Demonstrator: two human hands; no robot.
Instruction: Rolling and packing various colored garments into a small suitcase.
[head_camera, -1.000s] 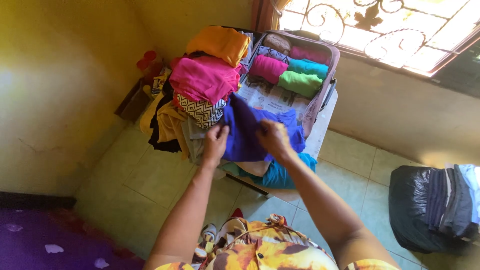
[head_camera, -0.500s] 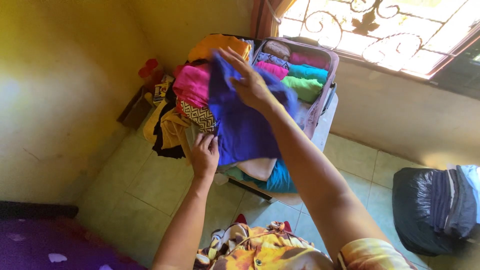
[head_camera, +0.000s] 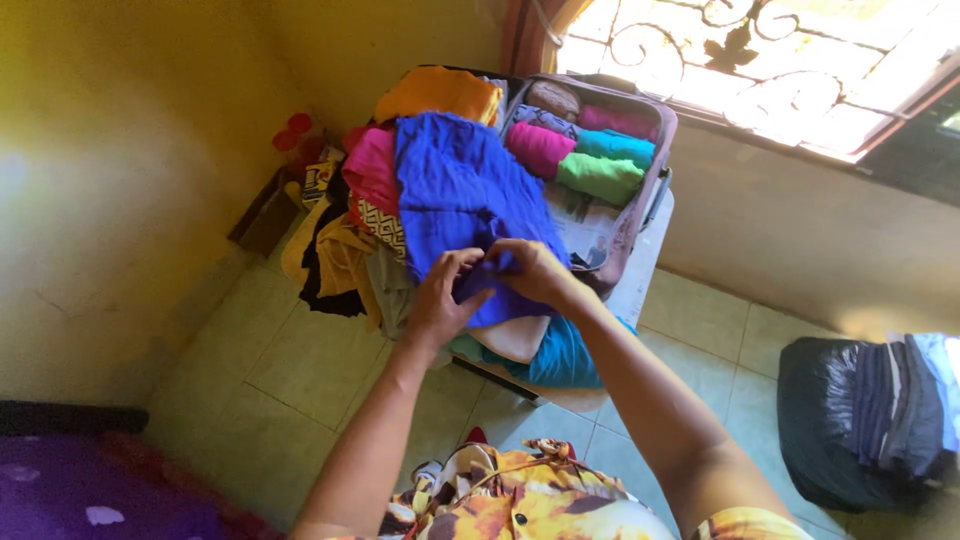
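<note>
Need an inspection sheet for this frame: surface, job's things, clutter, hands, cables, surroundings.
Surface: small table, mostly buried under clothes.
Job's things: blue garment spread over the pile.
Clutter: pink garment, orange garment, open suitcase with rolled clothes.
Hands: left hand and right hand both grip the blue garment's near edge.
Cables: nothing seen.
Surroundings: yellow wall, barred window, tiled floor, black bag with folded clothes.

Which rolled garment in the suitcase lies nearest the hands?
The green roll, at the near end of the row in the suitcase; the teal roll and magenta roll sit behind it.
</note>
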